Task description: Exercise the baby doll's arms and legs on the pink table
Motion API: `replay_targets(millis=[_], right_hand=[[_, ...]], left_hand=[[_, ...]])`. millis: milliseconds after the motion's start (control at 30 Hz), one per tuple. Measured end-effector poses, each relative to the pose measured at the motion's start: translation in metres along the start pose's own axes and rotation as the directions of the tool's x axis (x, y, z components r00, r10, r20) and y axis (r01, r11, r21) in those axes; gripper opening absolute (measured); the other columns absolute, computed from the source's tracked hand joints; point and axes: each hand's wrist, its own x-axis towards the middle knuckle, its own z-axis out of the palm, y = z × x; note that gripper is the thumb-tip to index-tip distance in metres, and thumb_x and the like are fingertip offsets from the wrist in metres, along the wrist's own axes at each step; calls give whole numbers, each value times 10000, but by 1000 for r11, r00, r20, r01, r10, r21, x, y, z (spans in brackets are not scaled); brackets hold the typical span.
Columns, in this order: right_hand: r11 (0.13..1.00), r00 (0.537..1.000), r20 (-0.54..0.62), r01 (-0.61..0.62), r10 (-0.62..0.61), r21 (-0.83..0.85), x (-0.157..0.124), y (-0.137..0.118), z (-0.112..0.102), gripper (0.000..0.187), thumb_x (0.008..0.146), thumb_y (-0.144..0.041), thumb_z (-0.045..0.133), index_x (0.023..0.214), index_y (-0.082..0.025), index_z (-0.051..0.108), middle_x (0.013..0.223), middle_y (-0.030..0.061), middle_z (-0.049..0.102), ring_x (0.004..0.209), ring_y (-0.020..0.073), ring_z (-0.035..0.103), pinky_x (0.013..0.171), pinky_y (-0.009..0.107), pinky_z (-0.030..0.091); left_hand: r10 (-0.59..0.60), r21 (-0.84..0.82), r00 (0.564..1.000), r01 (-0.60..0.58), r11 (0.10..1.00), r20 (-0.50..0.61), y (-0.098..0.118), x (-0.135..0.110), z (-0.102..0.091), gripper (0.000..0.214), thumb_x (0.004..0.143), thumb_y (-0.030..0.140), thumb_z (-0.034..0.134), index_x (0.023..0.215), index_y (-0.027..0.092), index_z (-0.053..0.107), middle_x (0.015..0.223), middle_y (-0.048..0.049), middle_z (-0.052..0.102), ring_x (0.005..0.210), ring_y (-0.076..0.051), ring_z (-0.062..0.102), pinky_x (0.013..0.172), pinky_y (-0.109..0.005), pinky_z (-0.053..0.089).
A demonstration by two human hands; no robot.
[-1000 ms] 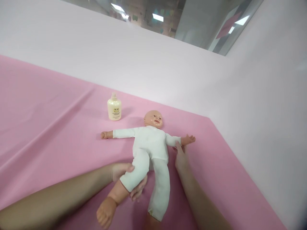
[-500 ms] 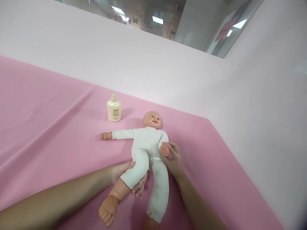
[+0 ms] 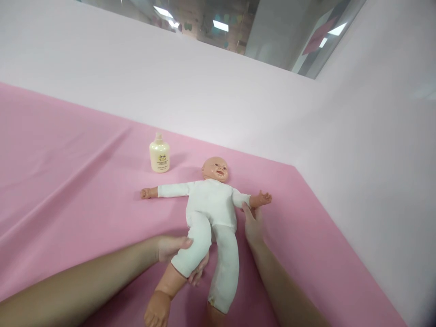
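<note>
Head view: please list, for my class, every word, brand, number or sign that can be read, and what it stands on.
No text can be read.
On the bottle: a few dark lines of print, too small and blurred to read.
On the doll: no lettering visible.

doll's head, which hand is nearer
Right: the right hand holds one doll arm, below and right of the head; the left hand is farther below, around one leg.

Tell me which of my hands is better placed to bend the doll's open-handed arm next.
Your right hand, I'd say: it holds that arm near the wrist. Your left hand is farther off, holding the opposite leg.
</note>
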Motion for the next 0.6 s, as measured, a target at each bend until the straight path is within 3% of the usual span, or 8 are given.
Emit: replay_targets(millis=[133,333,400,500,600], right_hand=[[992,994,28,-103,101,66,-3,-2,1,694,972,-676,817,1494,-227,729,1426,197,829,1340,381,810,1173,615,676],[990,974,195,129,-117,-52,-10,-12,1,439,917,-439,884,1320,-272,844,1397,143,812,1340,348,783,1255,577,622],[988,961,238,150,-137,-38,-10,-15,-1,398,906,-366,872,1297,-294,862,1383,124,805,1322,328,786,1249,554,625],[998,974,218,56,-61,28,-8,-13,0,434,888,-420,896,1295,-280,844,1398,131,803,1351,344,779,1263,578,618],[989,983,162,-99,80,109,-5,-7,4,605,836,-559,948,1345,-267,799,1438,151,812,1373,382,780,1253,615,630]], left_hand=[[20,-2,1000,-20,1000,-8,-2,3,-3,861,828,1044,758,957,192,759,690,-60,704,642,-260,623,804,-460,602],[55,1,998,-55,999,-41,-8,5,-6,857,819,1066,746,911,214,728,653,-47,689,614,-248,609,779,-438,601],[40,2,997,-40,999,-71,-8,5,-5,851,794,1066,769,894,222,720,656,-46,690,630,-253,621,781,-432,600],[19,8,995,-18,1000,-93,-6,4,-2,842,760,1058,805,880,228,720,685,-50,704,667,-261,641,789,-429,595],[11,23,996,-9,1000,-92,-3,1,-1,843,785,1039,800,932,211,741,723,-59,727,698,-264,659,822,-437,597]])
